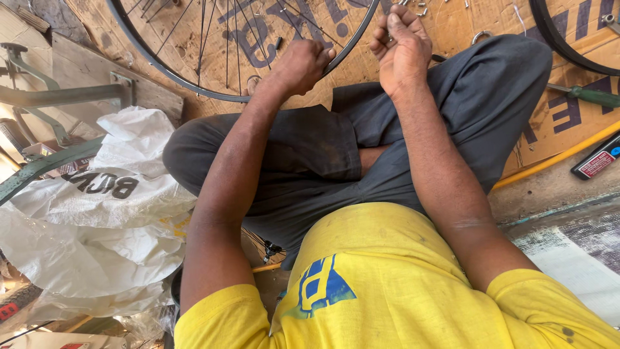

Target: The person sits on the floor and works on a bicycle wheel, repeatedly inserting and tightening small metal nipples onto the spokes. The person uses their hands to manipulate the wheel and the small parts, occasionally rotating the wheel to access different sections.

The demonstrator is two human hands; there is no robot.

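Left arm stretches forward across the knee, and the left hand (pixel 302 64) curls over the bicycle wheel rim (pixel 194 81), fingers folded down at the rim's edge near the spokes (pixel 227 39); its grip looks closed there, though what exactly the fingertips pinch is hidden. Right arm runs up over the right thigh, wrist bent, and the right hand (pixel 402 48) is bunched with fingertips drawn together at the top, a small metal piece seemingly nipped between them, too tiny to name. The wheel lies flat on printed cardboard (pixel 555 123) on the floor, just beyond the crossed legs in grey trousers (pixel 310 161). Loose small metal bits (pixel 423 10) are scattered right above the right hand. A second wheel rim (pixel 568 45) curves in at the far right, with a green-handled screwdriver (pixel 591 95) and a yellow hose (pixel 558 158) beneath it. To the left sits a crumpled white plastic sack (pixel 90 220) against a green metal frame (pixel 39 165).
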